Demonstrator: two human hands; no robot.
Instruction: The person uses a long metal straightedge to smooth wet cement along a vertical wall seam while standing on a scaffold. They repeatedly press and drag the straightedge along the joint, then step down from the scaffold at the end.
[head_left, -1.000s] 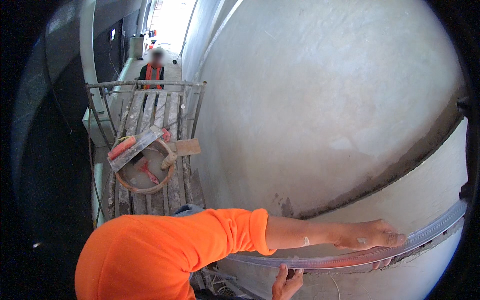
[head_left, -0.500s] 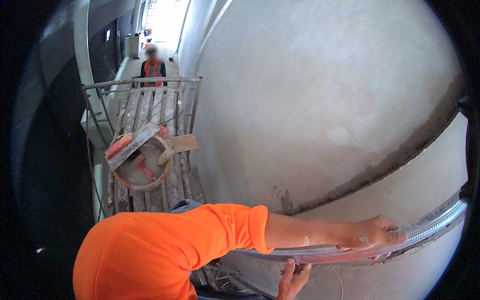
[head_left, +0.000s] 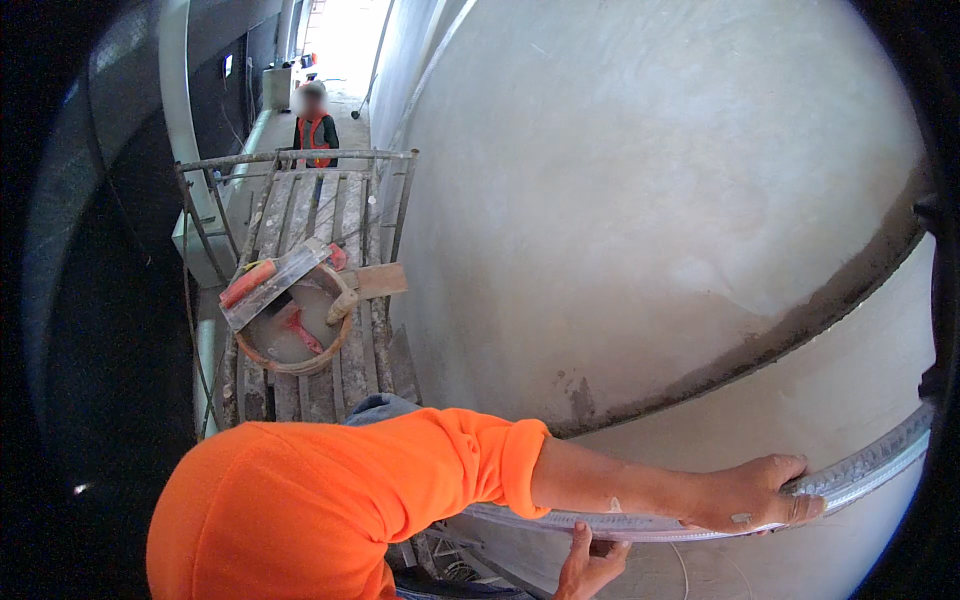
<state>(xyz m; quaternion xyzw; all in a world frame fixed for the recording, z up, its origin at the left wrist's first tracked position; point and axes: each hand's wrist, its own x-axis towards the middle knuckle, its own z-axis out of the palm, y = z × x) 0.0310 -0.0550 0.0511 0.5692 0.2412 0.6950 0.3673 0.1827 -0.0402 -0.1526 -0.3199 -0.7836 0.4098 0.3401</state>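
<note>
A long silvery metal strip [head_left: 868,458], with a row of small perforations along it, runs beside the pale wall at the lower right. My left hand [head_left: 765,492] reaches across in its orange sleeve and is closed round the strip, thumb on the near side. Closer to me, my right hand [head_left: 590,570] holds the same strip from below with bent fingers and a raised thumb. Part of the strip is hidden behind my left forearm. Above it on the wall runs a dark band of damp mortar [head_left: 740,352].
A scaffold platform [head_left: 350,205] of slats carries a round tub [head_left: 290,368] of grey mix with a red-handled brush [head_left: 300,330]. Across its rim lie a wide steel trowel blade [head_left: 285,285] and a wooden-handled tool [head_left: 378,281]. A person in an orange vest [head_left: 317,135] stands beyond the rail.
The strip and my left hand have shifted slightly lower in the picture. Mortar seen below the strip's right part is now hidden. The person beyond the rail has turned somewhat.
</note>
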